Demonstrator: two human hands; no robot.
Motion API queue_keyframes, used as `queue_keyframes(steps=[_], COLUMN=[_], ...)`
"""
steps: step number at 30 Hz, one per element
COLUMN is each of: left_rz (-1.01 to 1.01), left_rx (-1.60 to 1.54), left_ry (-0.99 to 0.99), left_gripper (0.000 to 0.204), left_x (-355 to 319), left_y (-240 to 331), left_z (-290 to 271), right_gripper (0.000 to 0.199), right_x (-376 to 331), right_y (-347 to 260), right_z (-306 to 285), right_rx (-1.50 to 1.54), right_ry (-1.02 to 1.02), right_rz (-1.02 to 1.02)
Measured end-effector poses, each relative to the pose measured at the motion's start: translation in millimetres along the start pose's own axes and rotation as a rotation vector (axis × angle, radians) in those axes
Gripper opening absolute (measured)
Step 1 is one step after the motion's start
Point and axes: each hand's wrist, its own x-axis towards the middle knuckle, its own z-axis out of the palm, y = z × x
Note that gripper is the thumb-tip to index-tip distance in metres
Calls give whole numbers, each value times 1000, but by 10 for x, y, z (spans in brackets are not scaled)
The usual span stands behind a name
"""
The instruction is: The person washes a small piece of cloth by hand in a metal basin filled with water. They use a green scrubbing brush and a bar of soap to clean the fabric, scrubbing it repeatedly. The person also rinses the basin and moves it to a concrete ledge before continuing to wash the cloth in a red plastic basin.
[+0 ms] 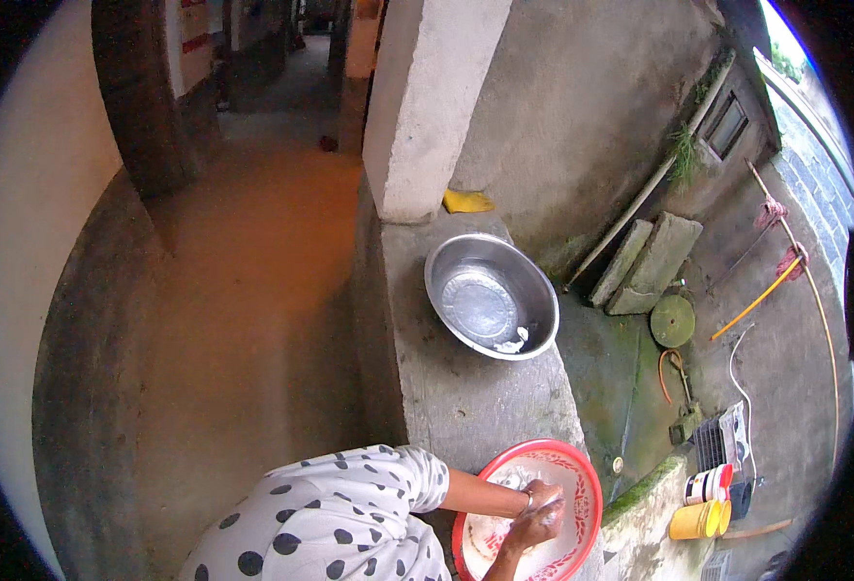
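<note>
Over a red-rimmed basin (591,474) with a white, red-patterned inside, my two hands are pressed together. My left hand (544,496), with a bracelet at its wrist, lies against my right hand (535,529). Both look closed, and white suds show on them; whatever is between them, if anything, is hidden. Whitish, sudsy liquid is in the basin below. Farther along the same concrete ledge (446,387) stands a large metal basin (436,276), with a small crumpled white piece (512,342) near its rim.
A yellow cloth-like item (467,201) lies by the white pillar (427,116). Beyond the ledge, a lower wet floor (591,373) holds stone slabs (654,261) and a round green lid (673,321). Yellow buckets (695,521) and a grey crate (710,443) stand at the right.
</note>
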Motion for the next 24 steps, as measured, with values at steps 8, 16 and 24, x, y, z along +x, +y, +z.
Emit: queue_keyframes(steps=[8, 16, 24], left_rz=[265, 379, 26], left_rx=[-430, -83, -259], left_ry=[31, 117, -91], left_gripper=[32, 19, 28], left_x=[-171, -24, 8], left_y=[198, 90, 169], left_z=[100, -103, -50], right_gripper=[31, 21, 27], right_x=[213, 333, 464], right_y=[-6, 216, 302], right_z=[16, -228, 48], right_rx=[1028, 687, 275], right_ry=[-12, -31, -89], right_rz=[770, 557, 447])
